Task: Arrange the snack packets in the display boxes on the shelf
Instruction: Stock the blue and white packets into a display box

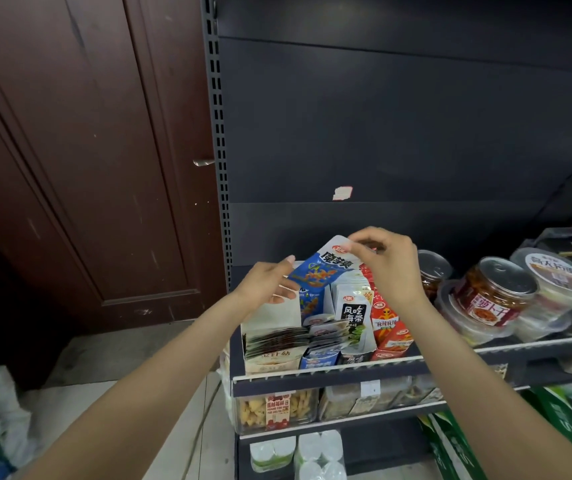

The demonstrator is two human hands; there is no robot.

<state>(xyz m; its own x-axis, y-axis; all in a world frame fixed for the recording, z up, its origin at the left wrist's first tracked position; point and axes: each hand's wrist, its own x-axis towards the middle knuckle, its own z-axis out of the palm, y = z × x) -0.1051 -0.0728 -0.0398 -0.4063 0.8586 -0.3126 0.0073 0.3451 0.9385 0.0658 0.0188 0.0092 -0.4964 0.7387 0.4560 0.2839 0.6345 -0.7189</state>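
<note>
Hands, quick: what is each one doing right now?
Left hand: open, straight fingers against the blue snack packet.
Right hand: pinches the top edge of the same blue snack packet.

The room is dim, and most of the light falls from above and in front onto the snack packets [333, 306] and both forearms, which look evenly lit with soft shadows. The dark back panel [398, 133] swallows light and shows little detail. The jar lids [506, 271] carry pale glare. Straight lines bow toward the edges: the slotted upright [217, 133] leans and the door [80, 150] curves. The far right edge and lower corners are smeared and soft.
</note>
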